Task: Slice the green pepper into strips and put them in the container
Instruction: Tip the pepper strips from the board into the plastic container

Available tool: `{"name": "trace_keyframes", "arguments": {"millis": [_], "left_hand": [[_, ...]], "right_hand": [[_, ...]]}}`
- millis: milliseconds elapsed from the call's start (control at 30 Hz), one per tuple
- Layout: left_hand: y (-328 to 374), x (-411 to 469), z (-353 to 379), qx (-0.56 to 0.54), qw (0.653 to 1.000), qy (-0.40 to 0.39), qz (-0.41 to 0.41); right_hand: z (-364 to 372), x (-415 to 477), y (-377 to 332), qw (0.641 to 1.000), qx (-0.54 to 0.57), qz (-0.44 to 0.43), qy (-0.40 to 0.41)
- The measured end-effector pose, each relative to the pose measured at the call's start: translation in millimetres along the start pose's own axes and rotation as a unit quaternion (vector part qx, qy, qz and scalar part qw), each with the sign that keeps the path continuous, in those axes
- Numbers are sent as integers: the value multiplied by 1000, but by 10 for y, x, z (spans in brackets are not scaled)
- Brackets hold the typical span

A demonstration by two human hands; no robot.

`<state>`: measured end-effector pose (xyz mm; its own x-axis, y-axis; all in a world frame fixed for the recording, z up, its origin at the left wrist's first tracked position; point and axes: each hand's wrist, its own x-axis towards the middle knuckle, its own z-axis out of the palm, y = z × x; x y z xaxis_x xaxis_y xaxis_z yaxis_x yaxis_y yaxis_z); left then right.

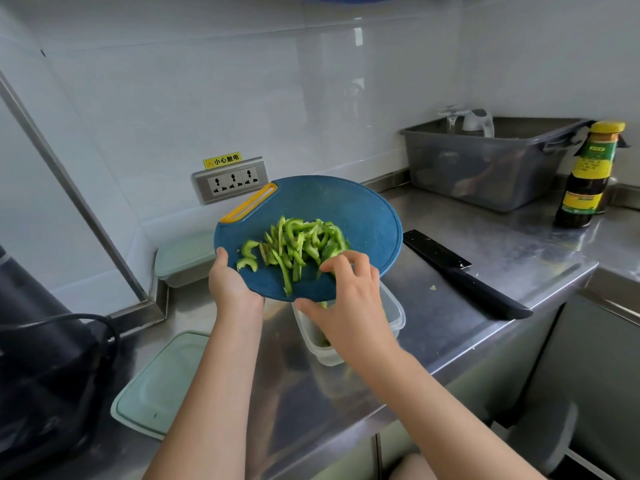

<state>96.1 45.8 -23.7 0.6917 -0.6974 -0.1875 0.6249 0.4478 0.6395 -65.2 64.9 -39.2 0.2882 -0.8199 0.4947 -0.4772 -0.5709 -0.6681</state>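
Observation:
My left hand [231, 284] grips the near left edge of a round blue cutting board [360, 209], held tilted above the counter. A pile of green pepper strips [294, 245] lies on the board. My right hand [349, 303] reaches over the board's near edge, its curled fingertips touching the strips at the right of the pile. Below the board's lower edge stands a clear plastic container [393, 315], partly hidden by my right hand; a few green bits show inside it.
A black knife [460, 271] lies on the steel counter to the right. A pale green lid [159, 382] lies at the near left, a lidded container [183, 259] behind it. A grey tub [485, 164] and sauce bottle [590, 174] stand at the back right. A dark appliance with a cable [41, 358] sits left.

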Motion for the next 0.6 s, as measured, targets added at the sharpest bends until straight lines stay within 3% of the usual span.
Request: {"name": "trace_keyframes", "arguments": {"millis": [167,433,600], "left_hand": [[-28,-29,16,-3,1000,-16,-7],[-56,-2,5,17,999,-33,-31],[-87,-3,-1,10,999,-22,-33]], "right_hand": [[-243,389,107,997,66,20,33],[-374,1118,241,981,5,27,-192],[-301,926,296,988,-34,-27,-149]]}}
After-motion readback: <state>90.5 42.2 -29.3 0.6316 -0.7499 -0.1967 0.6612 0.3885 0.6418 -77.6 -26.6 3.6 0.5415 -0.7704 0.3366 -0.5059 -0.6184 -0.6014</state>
